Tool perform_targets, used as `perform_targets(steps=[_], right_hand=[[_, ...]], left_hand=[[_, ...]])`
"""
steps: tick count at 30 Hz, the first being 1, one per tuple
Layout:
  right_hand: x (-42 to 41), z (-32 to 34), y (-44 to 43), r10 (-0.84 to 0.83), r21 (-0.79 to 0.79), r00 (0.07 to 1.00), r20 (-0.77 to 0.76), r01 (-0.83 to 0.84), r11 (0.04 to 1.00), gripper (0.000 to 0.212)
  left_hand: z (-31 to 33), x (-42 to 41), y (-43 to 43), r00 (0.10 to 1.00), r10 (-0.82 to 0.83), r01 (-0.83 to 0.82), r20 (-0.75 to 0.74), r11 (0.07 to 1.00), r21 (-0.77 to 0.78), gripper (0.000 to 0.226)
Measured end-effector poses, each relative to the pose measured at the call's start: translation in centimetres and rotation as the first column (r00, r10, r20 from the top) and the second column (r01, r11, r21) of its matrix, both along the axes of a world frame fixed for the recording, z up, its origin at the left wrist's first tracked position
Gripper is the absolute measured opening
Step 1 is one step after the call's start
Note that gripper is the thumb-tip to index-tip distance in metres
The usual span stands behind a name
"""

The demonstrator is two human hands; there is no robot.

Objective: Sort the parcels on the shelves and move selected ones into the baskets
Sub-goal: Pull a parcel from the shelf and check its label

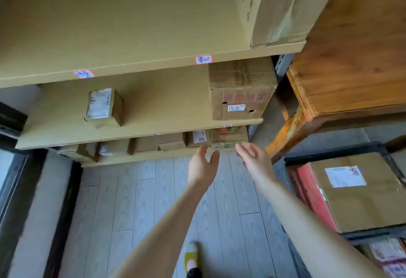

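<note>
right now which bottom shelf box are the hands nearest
The rightmost box, with red and green print; the left hand and right hand flank its front.

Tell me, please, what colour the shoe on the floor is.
The shoe is yellow; head view.

Two bare arms reach to the bottom shelf [140, 156]. The left hand [203, 164] and right hand [252, 160] are spread open, close to a box [228, 136] at its right end. On the middle shelf [164, 106] sit a small parcel [103, 106] and a big box [241, 93].
</note>
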State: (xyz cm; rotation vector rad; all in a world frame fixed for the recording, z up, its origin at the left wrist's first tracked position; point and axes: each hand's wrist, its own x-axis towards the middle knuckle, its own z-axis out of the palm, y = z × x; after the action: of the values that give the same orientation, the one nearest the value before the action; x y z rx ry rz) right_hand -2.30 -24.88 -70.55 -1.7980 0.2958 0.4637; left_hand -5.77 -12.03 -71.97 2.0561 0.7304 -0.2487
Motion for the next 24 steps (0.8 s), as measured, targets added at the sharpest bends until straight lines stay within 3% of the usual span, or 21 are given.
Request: perform_targets(steps=[6, 9, 13, 14, 17, 21, 24], right_hand=[[2.4, -0.7, 4.4, -0.118, -0.012, 0.993, -0.01, 0.117, 0.993, 0.029], [5.7, -1.1, 2.6, -0.219, -0.069, 0.975, 0.036, 0.221, 0.973, 0.025], [12.4, -1.6, -0.4, -0.376, -0.068, 0.911, 0.171, 0.392, 0.918, 0.028], [14.1, -1.9, -0.9, -0.4, -0.055, 0.902, 0.163, 0.413, 0.909, 0.029], [18.6, -2.7, -1.5, -0.407, -0.034, 0.91, 0.078, 0.411, 0.911, 0.066], [20.6, -3.6, -1.5, -0.322, 0.055, 0.945, -0.059, 0.325, 0.944, 0.057], [20.0, -4.4, -0.9, -0.307, 0.063, 0.948, -0.084, 0.312, 0.948, 0.051]], left_hand=[[-0.1, 3.6, 5.3, 0.996, -0.052, 0.05, 0.076, 0.998, 0.028, 0.044], [-0.1, 7.1, 4.8, 0.993, -0.081, 0.081, 0.085, 0.997, 0.0, 0.055], [-0.6, 12.7, 3.8, 0.992, 0.013, -0.001, 0.128, 0.996, -0.091, 0.069], [-0.7, 14.0, 3.6, 0.99, 0.051, -0.036, 0.131, 0.993, -0.116, 0.073], [-1.4, 17.3, 3.2, 0.975, 0.151, -0.111, 0.161, 0.966, -0.232, 0.075], [-2.4, 19.6, 3.0, 0.951, 0.26, -0.158, 0.168, 0.874, -0.459, 0.062], [-3.0, 18.8, 3.8, 0.929, 0.301, -0.167, 0.217, 0.861, -0.481, 0.044]])
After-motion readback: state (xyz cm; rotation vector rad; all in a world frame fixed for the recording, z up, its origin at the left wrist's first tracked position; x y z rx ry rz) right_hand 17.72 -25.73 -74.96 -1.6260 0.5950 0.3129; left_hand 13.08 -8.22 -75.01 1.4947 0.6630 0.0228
